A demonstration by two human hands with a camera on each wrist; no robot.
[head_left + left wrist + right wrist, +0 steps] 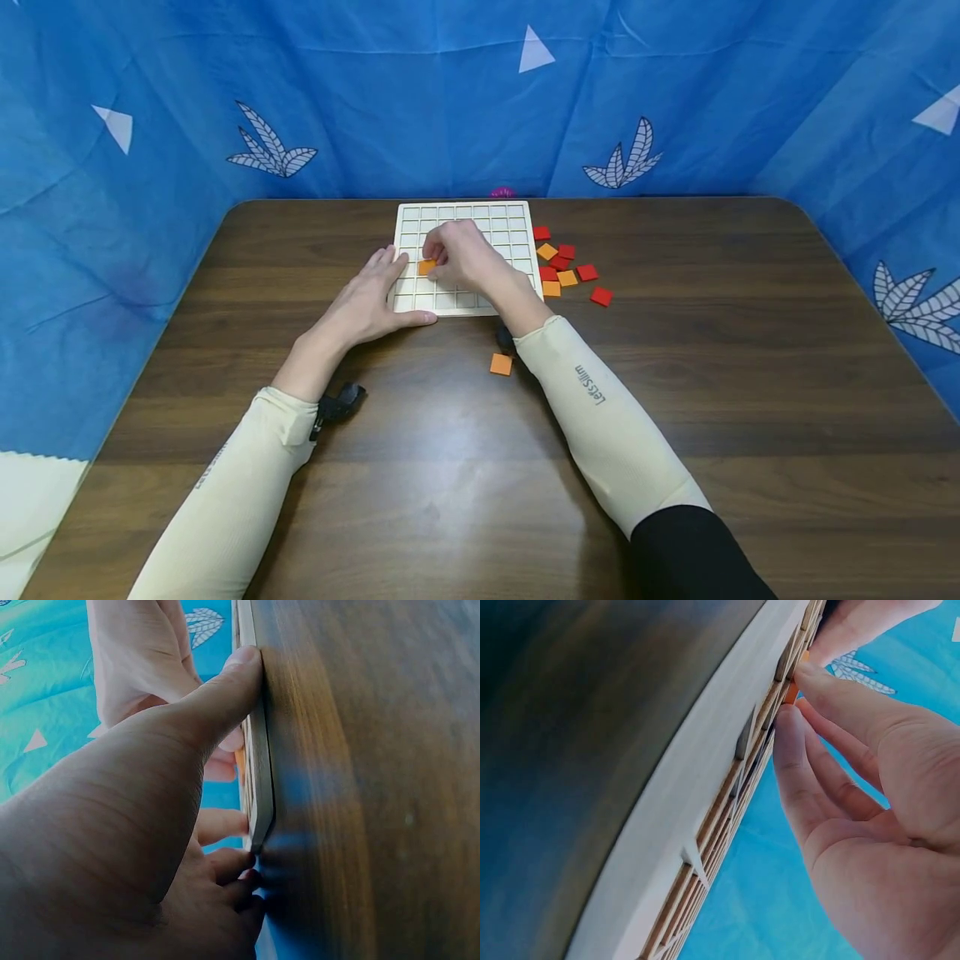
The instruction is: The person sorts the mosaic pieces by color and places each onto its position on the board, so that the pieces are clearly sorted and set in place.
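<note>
Pinching the orange tile [426, 267] between thumb and fingertips, I have my right hand [465, 254] over the left part of the white grid board [519, 237]. Whether this tile is already flat inside one cell, or tilted on the thin dividers, I cannot tell. If I release while it is tilted, I think it could rest across a divider. My left hand [367, 292] has its fingers apart, touching the board at its left side, with the thumb along the near edge. If this touch becomes weak, a push from the right could make the board slide on the surface [435, 467]. The single orange tile [501, 364] lies near my right wrist, so a low forearm might sweep it. The loose tiles [567, 277] lie close beside the board's right edge; a careless sleeve could scatter them.
</note>
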